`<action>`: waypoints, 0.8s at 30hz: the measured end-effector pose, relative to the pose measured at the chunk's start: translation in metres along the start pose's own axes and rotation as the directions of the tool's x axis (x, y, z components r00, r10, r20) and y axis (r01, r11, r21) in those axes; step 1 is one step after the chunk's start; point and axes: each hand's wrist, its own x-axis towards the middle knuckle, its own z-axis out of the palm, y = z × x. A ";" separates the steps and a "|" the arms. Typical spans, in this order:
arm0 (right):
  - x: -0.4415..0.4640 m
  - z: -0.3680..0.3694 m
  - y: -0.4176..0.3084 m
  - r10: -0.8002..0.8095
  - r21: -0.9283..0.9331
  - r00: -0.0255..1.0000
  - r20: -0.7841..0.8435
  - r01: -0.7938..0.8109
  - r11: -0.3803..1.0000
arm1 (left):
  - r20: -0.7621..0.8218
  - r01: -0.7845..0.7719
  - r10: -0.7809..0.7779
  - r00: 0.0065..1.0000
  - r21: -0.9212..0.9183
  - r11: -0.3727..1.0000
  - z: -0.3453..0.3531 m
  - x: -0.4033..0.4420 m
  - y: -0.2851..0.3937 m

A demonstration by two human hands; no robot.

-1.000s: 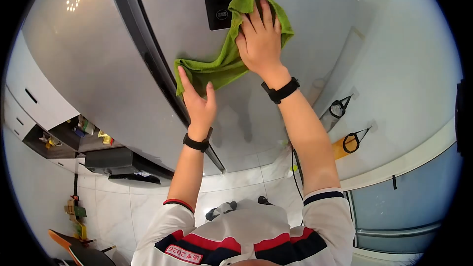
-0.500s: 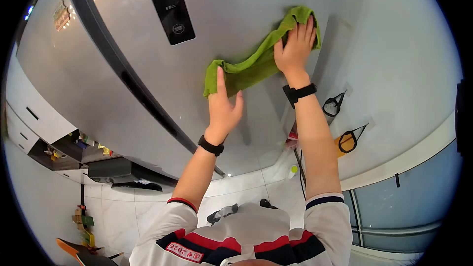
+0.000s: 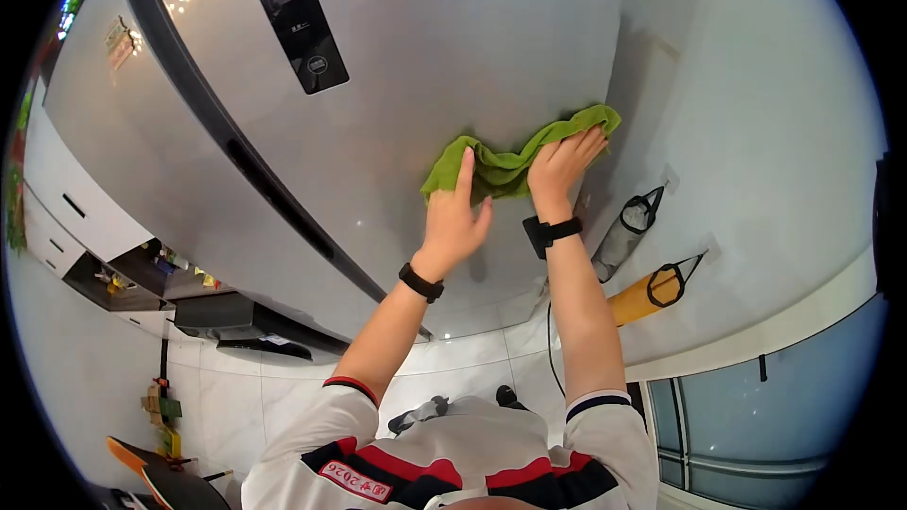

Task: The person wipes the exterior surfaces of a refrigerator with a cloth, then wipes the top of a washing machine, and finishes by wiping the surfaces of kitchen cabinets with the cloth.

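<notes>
The left hand (image 3: 453,227), thumb spread, and the right hand (image 3: 562,168), fingers extended, both lie flat without clenching the green cloth (image 3: 503,170) spanning between them against the refrigerator door (image 3: 425,66), presumably because pressure at two points prevents slipping.

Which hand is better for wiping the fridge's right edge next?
Probably the right hand: it's on the green cloth, close to that edge of the fridge. The left hand is farther away, nearer the dark strip.
</notes>
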 end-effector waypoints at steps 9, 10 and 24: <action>-0.006 0.006 -0.102 -0.184 0.130 0.969 0.166 0.164 0.978 | -0.240 0.097 -0.075 0.968 0.084 0.992 -0.068 -0.002 -0.050; -0.005 0.009 -0.113 -0.204 0.160 0.969 0.141 0.181 0.970 | -0.254 0.124 -0.103 0.962 0.070 0.990 -0.078 -0.004 -0.057; -0.027 0.042 -0.231 -0.336 0.230 0.937 0.099 0.307 0.924 | -0.275 0.182 -0.172 0.946 0.010 0.983 -0.158 -0.032 -0.105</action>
